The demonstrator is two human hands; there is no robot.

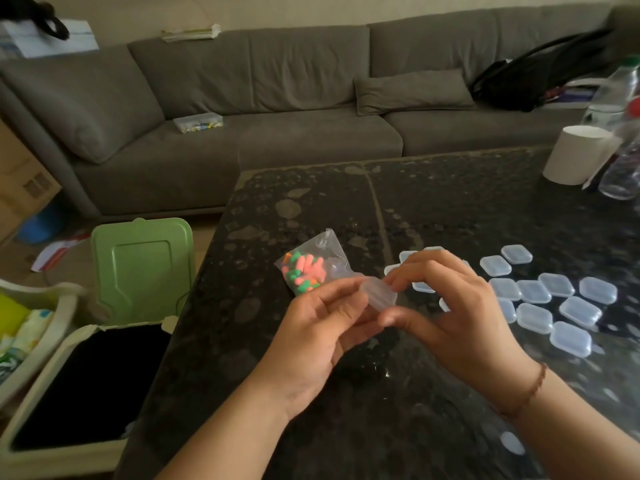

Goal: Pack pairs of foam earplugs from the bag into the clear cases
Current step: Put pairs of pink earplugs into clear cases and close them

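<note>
Both hands meet over the dark mottled surface [433, 202] around one small clear case [378, 295]: the left hand [322, 327] cradles it from below and behind with fingers curled round its near side, while the right hand [457, 306] pinches its far edge between thumb and fingertips. The step in hand looks like prying the lid open, though blur makes it impossible to tell whether the lid has parted yet or whether anything sits inside. To do this well, the left hand should keep the base steady and level while the right thumb works at the lip opposite the hinge, lifting gently so the light case does not spring out of the grip. The bag [313, 268] of pink, green and orange earplugs [304, 273] lies on the surface just beyond the left hand, its mouth turned toward the hands, so a pair is within easy reach once the lid is up. The other cases [554, 299] lie closed in a loose cluster to the right, near the right hand; opening over the bare patch avoids knocking them.
</note>
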